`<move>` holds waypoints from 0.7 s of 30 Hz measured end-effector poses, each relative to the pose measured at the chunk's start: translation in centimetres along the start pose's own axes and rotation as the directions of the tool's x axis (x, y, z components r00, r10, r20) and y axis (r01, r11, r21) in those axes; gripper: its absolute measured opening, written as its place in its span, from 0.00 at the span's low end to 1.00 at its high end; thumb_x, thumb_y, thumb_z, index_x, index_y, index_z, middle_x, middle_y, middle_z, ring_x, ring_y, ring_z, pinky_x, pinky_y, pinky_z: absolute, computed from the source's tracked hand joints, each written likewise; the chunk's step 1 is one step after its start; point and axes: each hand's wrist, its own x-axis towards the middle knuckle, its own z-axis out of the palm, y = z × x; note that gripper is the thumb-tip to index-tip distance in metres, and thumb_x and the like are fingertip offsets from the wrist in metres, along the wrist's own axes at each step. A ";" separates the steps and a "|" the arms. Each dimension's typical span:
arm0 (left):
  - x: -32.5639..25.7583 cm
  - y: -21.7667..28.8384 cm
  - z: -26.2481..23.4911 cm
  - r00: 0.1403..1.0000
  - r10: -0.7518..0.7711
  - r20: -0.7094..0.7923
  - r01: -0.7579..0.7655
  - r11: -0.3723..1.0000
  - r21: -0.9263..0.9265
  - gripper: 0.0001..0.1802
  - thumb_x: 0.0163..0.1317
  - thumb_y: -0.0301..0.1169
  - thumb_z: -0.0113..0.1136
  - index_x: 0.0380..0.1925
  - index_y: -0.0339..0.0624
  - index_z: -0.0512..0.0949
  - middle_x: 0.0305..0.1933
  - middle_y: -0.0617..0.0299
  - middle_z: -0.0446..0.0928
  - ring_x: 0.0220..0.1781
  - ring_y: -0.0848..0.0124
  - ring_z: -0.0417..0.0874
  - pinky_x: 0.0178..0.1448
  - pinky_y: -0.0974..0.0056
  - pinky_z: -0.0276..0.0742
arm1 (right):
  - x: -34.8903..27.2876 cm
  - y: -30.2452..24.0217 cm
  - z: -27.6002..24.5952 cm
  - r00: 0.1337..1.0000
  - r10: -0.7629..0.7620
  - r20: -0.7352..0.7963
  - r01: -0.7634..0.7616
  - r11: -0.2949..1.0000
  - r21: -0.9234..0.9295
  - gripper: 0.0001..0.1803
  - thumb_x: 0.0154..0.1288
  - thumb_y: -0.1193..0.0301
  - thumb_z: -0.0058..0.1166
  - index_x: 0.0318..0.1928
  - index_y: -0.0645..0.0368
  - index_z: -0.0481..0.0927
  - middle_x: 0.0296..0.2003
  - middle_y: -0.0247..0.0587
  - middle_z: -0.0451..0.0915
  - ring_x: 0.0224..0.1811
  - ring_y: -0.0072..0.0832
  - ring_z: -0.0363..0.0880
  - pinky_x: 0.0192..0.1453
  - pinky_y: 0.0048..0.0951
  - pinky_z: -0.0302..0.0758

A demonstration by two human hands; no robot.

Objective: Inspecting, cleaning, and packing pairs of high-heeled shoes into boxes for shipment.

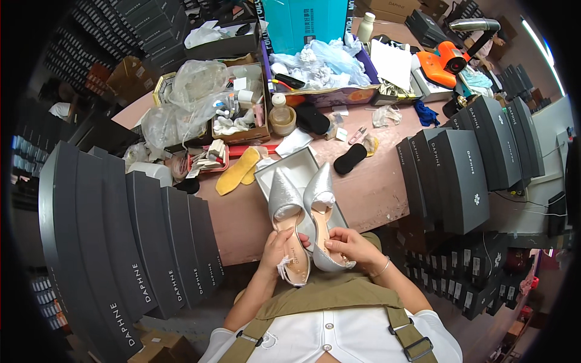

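Observation:
A pair of silver pointed shoes with beige insoles is held up in front of me, toes pointing away. My left hand (279,247) grips the left shoe (285,196) around its middle, the thumb on the insole. A pale bow-like trim shows near its heel. With my right hand (347,247) I hold the right shoe (318,186) by the side near the heel, thumb inside. Whitish stuffing shows in both toes. Behind and under the shoes lies an open shoebox (261,180) with a white inside, partly hidden by them.
Dark shoeboxes stand in rows at left (145,242) and right (461,181). Yellow insoles (238,172) and a black pad (350,158) lie on the pink table (378,187). Farther back are a bottle (280,111), a bin of crumpled plastic (321,66) and an orange tool (440,65).

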 end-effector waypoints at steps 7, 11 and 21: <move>-0.2 -1.2 -1.1 0.995 0.000 -0.100 -0.009 0.996 -0.084 0.17 0.67 0.38 0.50 0.37 0.31 0.75 0.30 0.53 0.79 0.32 0.65 0.84 0.35 0.63 0.81 | 0.3 -0.7 -0.9 0.987 -0.128 -0.094 0.129 0.992 0.007 0.18 0.65 0.74 0.54 0.53 0.63 0.68 0.41 0.34 0.77 0.43 0.18 0.76 0.47 0.22 0.75; -0.6 -1.5 -0.3 0.999 -0.032 -0.040 0.029 0.996 -0.079 0.15 0.67 0.37 0.50 0.40 0.34 0.75 0.32 0.56 0.79 0.33 0.66 0.84 0.34 0.64 0.81 | 0.5 1.4 -3.9 0.986 -0.151 -0.069 0.133 0.968 -0.214 0.14 0.63 0.76 0.55 0.47 0.61 0.69 0.37 0.30 0.74 0.38 0.14 0.72 0.42 0.19 0.72; -1.2 -3.3 -0.6 0.991 0.079 -0.112 -0.075 0.996 0.041 0.12 0.68 0.35 0.52 0.38 0.36 0.75 0.31 0.60 0.78 0.31 0.72 0.81 0.34 0.68 0.79 | -0.4 2.7 -4.1 0.994 -0.087 -0.063 0.076 0.984 -0.164 0.14 0.62 0.75 0.57 0.46 0.59 0.69 0.39 0.31 0.75 0.42 0.15 0.72 0.46 0.21 0.72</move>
